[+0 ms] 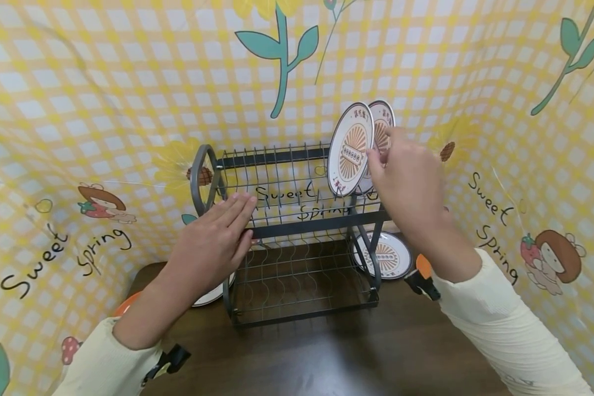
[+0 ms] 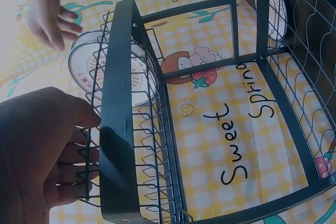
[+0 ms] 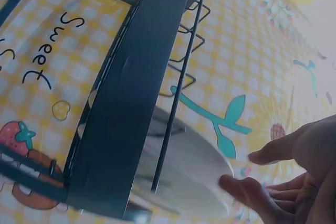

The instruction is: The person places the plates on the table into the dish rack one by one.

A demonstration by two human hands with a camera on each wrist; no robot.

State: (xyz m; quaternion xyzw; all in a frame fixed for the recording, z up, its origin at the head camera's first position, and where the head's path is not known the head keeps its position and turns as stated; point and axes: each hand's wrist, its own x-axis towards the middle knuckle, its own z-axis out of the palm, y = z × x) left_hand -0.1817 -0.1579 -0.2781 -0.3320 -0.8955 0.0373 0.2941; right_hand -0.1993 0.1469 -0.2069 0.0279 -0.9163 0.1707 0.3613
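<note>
A dark two-tier metal dish rack [image 1: 302,225] stands on the table. Two white plates with orange sunburst prints lean upright at the right of its upper tier, the front plate [image 1: 348,148] partly covering the rear plate [image 1: 380,113]. My right hand [image 1: 411,181] is beside them, thumb and fingers spread apart; one fingertip [image 3: 226,182] comes right up to a plate's rim in the right wrist view. With the left hand [image 1: 213,242] I hold the rack's upper front edge near its left end, fingers over the top wires and thumb at the front rail [image 2: 118,156].
Behind the rack's lower right lies another plate [image 1: 393,256]. A plate [image 1: 210,297] shows in part past the left forearm, with an orange object [image 1: 128,302] farther left. Yellow checked cloth [image 1: 143,82] surrounds the brown table [image 1: 302,357].
</note>
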